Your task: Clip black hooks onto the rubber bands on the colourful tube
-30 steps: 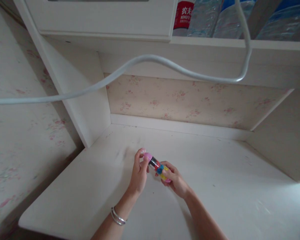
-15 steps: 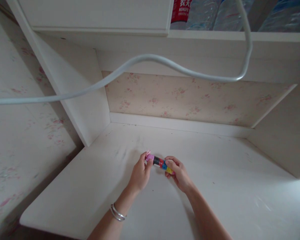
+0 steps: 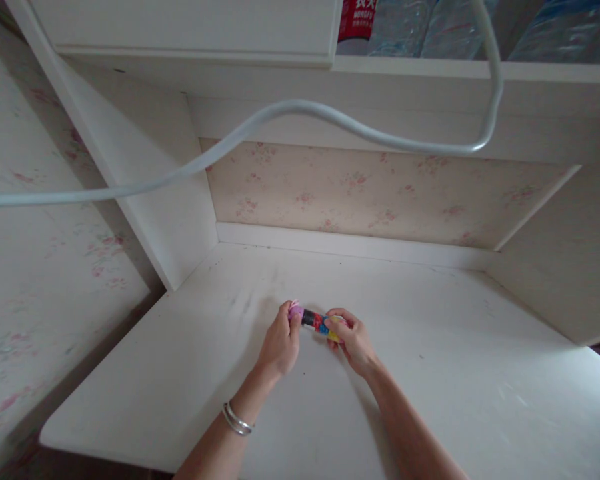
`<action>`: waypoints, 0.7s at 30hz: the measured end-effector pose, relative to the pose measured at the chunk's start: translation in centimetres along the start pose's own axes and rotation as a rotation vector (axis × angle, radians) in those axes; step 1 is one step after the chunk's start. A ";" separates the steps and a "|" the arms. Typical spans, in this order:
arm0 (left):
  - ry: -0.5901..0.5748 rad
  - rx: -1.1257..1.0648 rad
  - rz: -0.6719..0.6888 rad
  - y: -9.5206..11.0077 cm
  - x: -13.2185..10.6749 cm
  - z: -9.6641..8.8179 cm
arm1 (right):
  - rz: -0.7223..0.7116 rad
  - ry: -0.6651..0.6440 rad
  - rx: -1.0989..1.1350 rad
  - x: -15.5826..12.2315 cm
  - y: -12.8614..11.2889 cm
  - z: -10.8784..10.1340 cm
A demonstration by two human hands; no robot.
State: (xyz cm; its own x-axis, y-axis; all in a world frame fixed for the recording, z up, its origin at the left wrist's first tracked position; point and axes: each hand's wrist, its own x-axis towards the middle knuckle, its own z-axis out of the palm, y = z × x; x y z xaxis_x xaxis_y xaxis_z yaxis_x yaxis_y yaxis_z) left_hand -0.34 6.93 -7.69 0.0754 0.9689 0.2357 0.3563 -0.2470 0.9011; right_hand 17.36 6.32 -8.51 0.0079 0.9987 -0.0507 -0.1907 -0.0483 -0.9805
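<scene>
A small colourful tube [image 3: 318, 323] is held nearly level just over the white desktop [image 3: 220, 373], its right end slightly lower. Its left end is a pink-purple cap with a thin pink loop, followed by a black band and a red, blue and yellow printed body. My left hand [image 3: 279, 347] pinches the cap between thumb and fingers. Wrapped around the yellow end is my right hand [image 3: 356, 341], its thumb on top. The fingers partly hide both ends. Two silver bangles [image 3: 237, 420] circle my left wrist.
A thick pale cable [image 3: 300, 107] hangs across the view above the desk. Overhead, a white cabinet [image 3: 190, 27] and a shelf hold plastic bottles [image 3: 400, 27]. Side panels and a flowered wall [image 3: 355, 193] enclose the desk's back.
The view has shifted slightly, so the hands and tube appear a little higher and to the left. Both hands keep their hold on the tube.
</scene>
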 end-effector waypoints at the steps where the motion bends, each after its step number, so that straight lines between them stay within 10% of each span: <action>1: -0.002 -0.009 -0.008 0.1 0.0 -0.1 | -0.005 0.003 -0.009 0.0 0.0 0.0; 21: -0.003 -0.151 -0.066 1.0 0.4 -1.0 | -0.038 -0.005 0.030 -0.2 0.2 -0.1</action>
State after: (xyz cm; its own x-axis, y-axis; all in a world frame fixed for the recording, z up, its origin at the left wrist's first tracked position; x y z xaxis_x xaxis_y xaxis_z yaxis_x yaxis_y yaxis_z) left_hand -0.86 7.04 -6.36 0.0590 0.9831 0.1731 0.2168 -0.1819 0.9591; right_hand 17.42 6.09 -8.73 0.0111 0.9999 -0.0123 -0.2194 -0.0095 -0.9756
